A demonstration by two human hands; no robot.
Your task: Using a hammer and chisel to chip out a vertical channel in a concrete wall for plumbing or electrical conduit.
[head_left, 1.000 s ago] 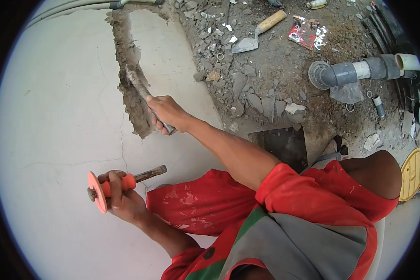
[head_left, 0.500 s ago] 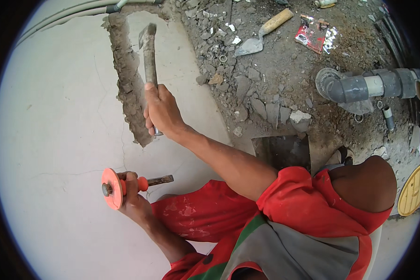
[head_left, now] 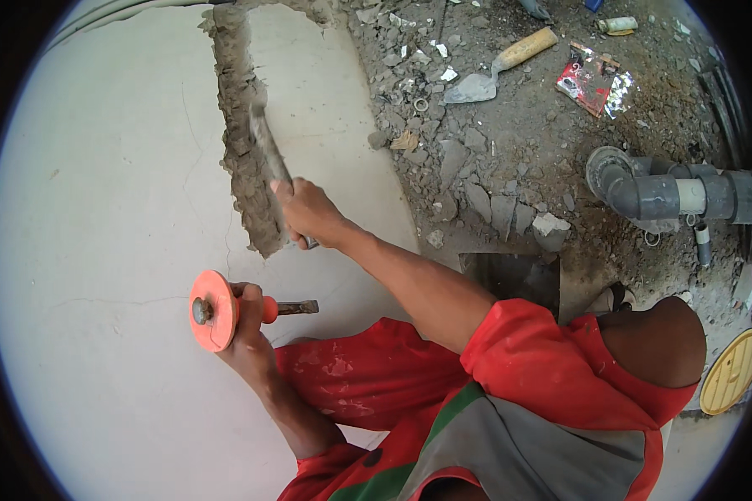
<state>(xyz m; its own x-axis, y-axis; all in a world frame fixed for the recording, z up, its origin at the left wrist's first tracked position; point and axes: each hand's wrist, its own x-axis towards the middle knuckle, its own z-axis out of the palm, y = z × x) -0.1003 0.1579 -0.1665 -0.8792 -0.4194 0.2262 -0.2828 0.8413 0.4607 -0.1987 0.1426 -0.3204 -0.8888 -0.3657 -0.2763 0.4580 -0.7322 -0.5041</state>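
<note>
My left hand (head_left: 248,338) is closed round the grip of a chisel (head_left: 297,308) with a round orange-red hand guard. The chisel's flat blade points right, and its metal striking end sticks out through the guard on the left. In my right hand (head_left: 311,214) is a hammer (head_left: 271,150), gripped near the lower end of its handle. Its head is smeared by motion and lies over the rough groove (head_left: 244,179) cut into the pale plastered surface (head_left: 117,209). Whether the head touches the groove, I cannot tell. The chisel is apart from the groove, below its lower end.
Rubble covers the ground at the upper right, with a wooden-handled trowel (head_left: 500,67) and a torn red packet (head_left: 591,81) on it. Grey pipes (head_left: 647,195) stand out at the right. A dark square opening (head_left: 514,282) and a yellow slatted cover (head_left: 731,372) lie nearer.
The hammer has tipped, its head coming down and left over the groove. The chisel has risen slightly and lies more level. My view has shifted a little, moving the surroundings rightward.
</note>
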